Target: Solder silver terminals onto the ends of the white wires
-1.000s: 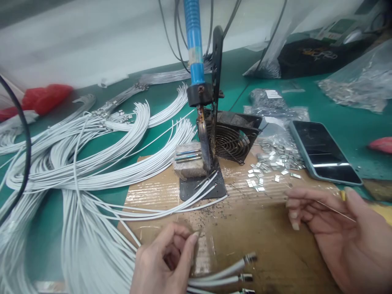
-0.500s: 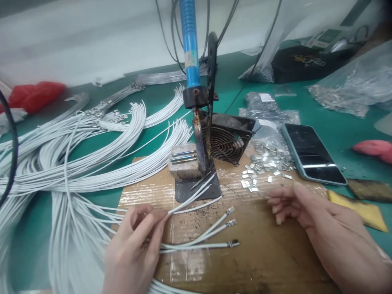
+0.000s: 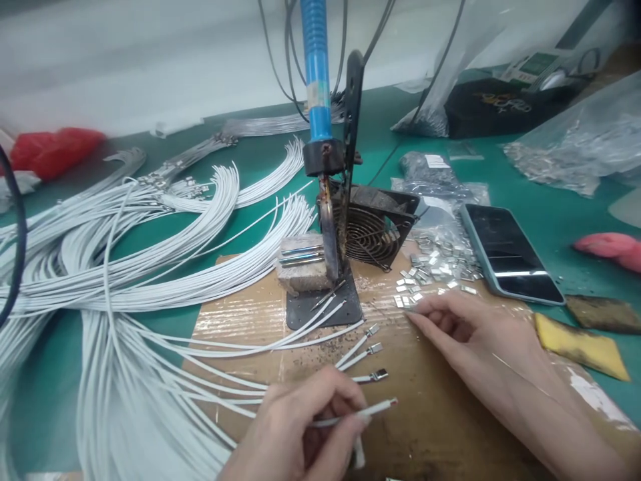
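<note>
My left hand (image 3: 315, 427) pinches a white cable (image 3: 381, 406) near its bare end, which points right. Just behind it, several white cables with metal connectors (image 3: 379, 375) lie on the brown cardboard (image 3: 240, 327). My right hand (image 3: 471, 334) has thumb and forefinger pressed together at the near edge of the scattered small metal connectors (image 3: 435, 264); a small piece seems to be at the fingertips. Between the hands and the fan stands a blue-handled soldering iron (image 3: 316, 73), its tip down beside a pale block (image 3: 303, 267).
White cable bundles (image 3: 165, 280) cover the left side. A black fan (image 3: 375, 230) sits behind the iron's stand. At the right are a phone (image 3: 511, 254), a yellow sponge (image 3: 581, 346) and plastic bags of parts (image 3: 571, 140).
My left hand has moved right and nearer, now with one cable end sticking out; the cables it held lie on the cardboard. My right hand has moved left to the loose connectors and closed its fingers.
</note>
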A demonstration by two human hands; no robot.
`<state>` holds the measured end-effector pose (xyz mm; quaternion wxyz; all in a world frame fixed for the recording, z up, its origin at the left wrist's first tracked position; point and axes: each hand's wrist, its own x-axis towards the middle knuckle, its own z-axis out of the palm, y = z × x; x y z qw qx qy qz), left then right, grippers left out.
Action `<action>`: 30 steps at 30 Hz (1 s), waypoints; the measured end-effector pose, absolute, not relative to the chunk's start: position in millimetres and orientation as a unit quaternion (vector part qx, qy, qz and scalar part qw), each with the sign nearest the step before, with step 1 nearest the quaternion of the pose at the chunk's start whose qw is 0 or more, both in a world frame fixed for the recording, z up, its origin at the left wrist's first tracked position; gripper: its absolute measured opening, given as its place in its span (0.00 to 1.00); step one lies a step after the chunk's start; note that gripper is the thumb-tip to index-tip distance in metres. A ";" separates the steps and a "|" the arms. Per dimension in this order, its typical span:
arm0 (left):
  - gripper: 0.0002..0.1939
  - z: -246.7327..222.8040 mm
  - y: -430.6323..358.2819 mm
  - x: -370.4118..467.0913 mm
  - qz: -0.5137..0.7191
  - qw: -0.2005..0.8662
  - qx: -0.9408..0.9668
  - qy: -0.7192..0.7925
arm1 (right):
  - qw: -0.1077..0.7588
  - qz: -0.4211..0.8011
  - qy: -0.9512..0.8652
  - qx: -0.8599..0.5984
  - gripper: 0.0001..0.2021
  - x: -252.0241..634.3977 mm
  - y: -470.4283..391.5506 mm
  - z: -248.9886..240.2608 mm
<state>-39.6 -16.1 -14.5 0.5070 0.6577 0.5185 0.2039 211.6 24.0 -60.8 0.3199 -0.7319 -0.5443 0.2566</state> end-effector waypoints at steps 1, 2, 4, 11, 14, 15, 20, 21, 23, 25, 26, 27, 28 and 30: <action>0.07 -15.4 -13.5 -33.6 0.210 0.548 0.614 0.528 | 0.321 0.257 -0.545 -0.731 0.13 212.1 21.1 -62.2; 0.09 -16.8 -10.9 -29.5 0.222 0.581 0.570 0.537 | 0.324 0.260 -0.542 -0.730 0.13 212.4 17.3 -63.3; 0.11 -20.4 -6.3 -27.0 0.250 0.619 0.494 0.557 | 0.343 0.274 -0.528 -0.727 0.14 211.4 7.8 -64.4; 0.17 -26.7 -2.9 -34.0 0.290 0.677 0.405 0.542 | 0.392 0.433 -0.480 -0.654 0.18 184.4 -14.4 -53.2; 0.19 -22.0 -2.9 -29.5 0.304 0.671 0.383 0.558 | 0.413 0.555 -0.410 -0.594 0.16 170.1 -13.0 -50.3; 0.20 -20.3 -2.9 -27.7 0.308 0.667 0.378 0.563 | 0.421 0.581 -0.394 -0.575 0.15 166.6 -12.3 -50.4; 0.21 -16.3 -3.6 -24.6 0.307 0.665 0.370 0.572 | 0.431 0.606 -0.375 -0.554 0.13 156.5 -11.0 -51.8; 0.21 -16.2 -3.6 -25.0 0.302 0.665 0.370 0.574 | 0.431 0.608 -0.373 -0.553 0.13 155.0 -11.2 -50.7; 0.22 -16.0 -3.4 -25.7 0.294 0.667 0.370 0.576 | 0.435 0.605 -0.362 -0.560 0.15 151.5 -12.3 -46.5; 0.22 -15.5 -3.2 -26.0 0.294 0.672 0.368 0.571 | 0.440 0.598 -0.347 -0.573 0.16 147.7 -14.4 -41.3; 0.22 -15.2 -3.2 -25.9 0.297 0.674 0.368 0.568 | 0.443 0.594 -0.339 -0.579 0.17 145.9 -15.7 -39.0; 0.22 -14.9 -3.4 -25.7 0.301 0.675 0.366 0.565 | 0.446 0.589 -0.331 -0.587 0.17 144.5 -17.0 -37.4; 0.22 -14.8 -3.6 -25.4 0.308 0.674 0.366 0.563 | 0.446 0.586 -0.327 -0.592 0.17 143.6 -18.4 -36.5; 0.23 -15.1 -4.3 -24.6 0.321 0.671 0.366 0.560 | 0.441 0.587 -0.343 -0.586 0.15 143.7 -20.6 -37.2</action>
